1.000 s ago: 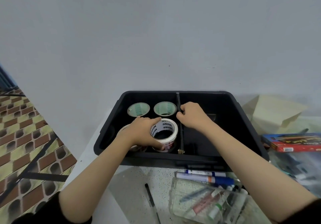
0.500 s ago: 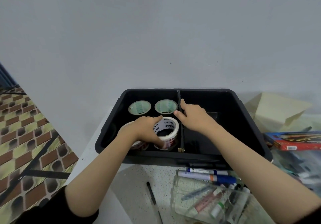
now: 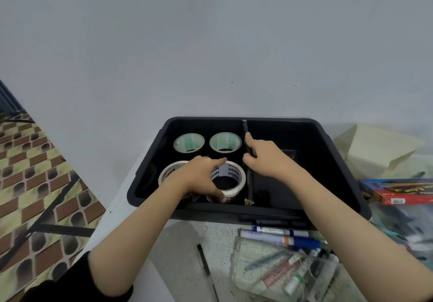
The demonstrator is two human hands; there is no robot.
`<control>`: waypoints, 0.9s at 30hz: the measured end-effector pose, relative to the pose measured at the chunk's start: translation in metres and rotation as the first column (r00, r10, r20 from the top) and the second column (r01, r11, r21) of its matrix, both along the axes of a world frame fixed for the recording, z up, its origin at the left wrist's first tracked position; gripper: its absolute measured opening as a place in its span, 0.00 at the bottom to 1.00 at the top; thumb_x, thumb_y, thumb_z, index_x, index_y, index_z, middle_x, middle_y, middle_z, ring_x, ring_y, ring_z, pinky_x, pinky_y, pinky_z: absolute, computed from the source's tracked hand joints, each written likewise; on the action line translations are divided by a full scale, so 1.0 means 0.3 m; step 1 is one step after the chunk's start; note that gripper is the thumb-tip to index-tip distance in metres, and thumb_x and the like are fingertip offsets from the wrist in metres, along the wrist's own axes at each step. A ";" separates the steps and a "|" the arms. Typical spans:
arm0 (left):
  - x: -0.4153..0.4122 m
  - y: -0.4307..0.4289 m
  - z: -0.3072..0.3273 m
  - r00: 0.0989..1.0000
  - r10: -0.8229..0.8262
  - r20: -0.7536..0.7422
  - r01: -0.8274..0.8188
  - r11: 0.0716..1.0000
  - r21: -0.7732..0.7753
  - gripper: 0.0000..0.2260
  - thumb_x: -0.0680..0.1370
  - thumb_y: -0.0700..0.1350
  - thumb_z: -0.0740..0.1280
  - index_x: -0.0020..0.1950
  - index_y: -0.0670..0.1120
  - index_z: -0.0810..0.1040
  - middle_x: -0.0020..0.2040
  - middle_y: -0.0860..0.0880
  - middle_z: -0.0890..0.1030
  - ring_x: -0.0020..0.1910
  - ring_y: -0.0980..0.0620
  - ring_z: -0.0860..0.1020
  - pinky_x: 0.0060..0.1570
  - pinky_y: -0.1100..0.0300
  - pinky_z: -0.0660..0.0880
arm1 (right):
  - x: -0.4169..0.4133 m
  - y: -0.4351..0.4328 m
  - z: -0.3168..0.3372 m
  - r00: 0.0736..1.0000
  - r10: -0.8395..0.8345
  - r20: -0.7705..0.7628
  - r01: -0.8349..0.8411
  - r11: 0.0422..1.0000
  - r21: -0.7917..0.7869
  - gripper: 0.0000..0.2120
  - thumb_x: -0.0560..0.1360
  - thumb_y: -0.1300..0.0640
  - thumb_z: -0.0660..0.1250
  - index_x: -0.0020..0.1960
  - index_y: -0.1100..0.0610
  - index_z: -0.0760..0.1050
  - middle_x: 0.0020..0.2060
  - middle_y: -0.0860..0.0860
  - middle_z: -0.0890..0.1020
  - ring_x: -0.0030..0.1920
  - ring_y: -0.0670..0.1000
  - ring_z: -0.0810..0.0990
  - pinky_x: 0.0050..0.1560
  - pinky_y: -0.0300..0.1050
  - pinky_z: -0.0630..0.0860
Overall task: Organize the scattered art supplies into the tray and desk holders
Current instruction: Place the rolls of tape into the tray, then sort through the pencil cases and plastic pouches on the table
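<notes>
A black plastic tray [image 3: 337, 151] stands at the table's far edge against the wall, split by a thin black divider [image 3: 245, 128]. Its left half holds two green-cored tape rolls [image 3: 188, 141] [image 3: 225, 140] at the back and two white printed rolls in front. My left hand [image 3: 199, 175] grips the nearer-right white tape roll [image 3: 230, 175], thumb on its front, forefinger over its top. The other white roll [image 3: 169, 171] shows partly behind that hand. My right hand [image 3: 264, 157] rests on the divider, forefinger along it, thumb on its left side. The tray's right half looks bare.
In front of the tray lie two blue-capped markers [image 3: 281, 236], a clear pouch of pens and tubes [image 3: 285, 271] and a loose black pen [image 3: 203, 262]. A red box [image 3: 403, 192] and folded cream paper [image 3: 379, 151] sit at right. Tiled floor lies beyond the table's left edge.
My right hand has loosened from a pinch on the divider and its forefinger now stretches along it. The left hand stays on the white roll, shifted slightly.
</notes>
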State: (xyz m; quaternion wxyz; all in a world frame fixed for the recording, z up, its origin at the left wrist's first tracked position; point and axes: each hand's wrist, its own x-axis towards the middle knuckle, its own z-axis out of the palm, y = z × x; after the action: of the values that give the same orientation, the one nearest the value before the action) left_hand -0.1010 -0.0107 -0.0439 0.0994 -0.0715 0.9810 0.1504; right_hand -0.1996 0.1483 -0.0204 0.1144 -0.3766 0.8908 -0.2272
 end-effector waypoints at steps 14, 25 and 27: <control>0.007 0.020 0.038 0.998 0.052 0.028 -0.053 0.997 0.063 0.49 0.64 0.59 0.76 0.77 0.48 0.53 0.73 0.48 0.65 0.70 0.49 0.65 0.68 0.52 0.65 | 0.003 0.056 0.007 0.995 -0.008 0.096 0.010 1.000 -0.023 0.32 0.79 0.43 0.57 0.77 0.52 0.49 0.65 0.56 0.73 0.64 0.53 0.71 0.62 0.45 0.67; 0.023 0.361 0.252 0.827 0.091 -0.555 0.067 0.964 0.257 0.14 0.76 0.46 0.67 0.62 0.53 0.76 0.59 0.57 0.78 0.55 0.63 0.72 0.51 0.76 0.63 | 0.139 0.458 0.017 0.982 -0.168 -0.084 0.118 0.901 -0.417 0.16 0.78 0.53 0.62 0.66 0.49 0.73 0.40 0.40 0.78 0.41 0.38 0.75 0.44 0.29 0.68; 0.019 0.472 0.272 0.804 0.054 -0.592 0.169 0.934 0.315 0.12 0.76 0.45 0.67 0.59 0.54 0.78 0.54 0.59 0.80 0.53 0.65 0.75 0.50 0.80 0.66 | 0.161 0.559 0.002 0.950 -0.228 -0.212 0.108 0.881 -0.460 0.15 0.78 0.55 0.61 0.63 0.51 0.75 0.41 0.41 0.80 0.42 0.40 0.77 0.47 0.37 0.72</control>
State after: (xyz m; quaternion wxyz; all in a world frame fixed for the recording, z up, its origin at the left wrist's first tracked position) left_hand -0.0952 0.1308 0.0378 -0.1952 0.0281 0.9212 0.3354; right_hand -0.1512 0.3161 -0.0198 -0.1122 -0.3399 0.8522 -0.3816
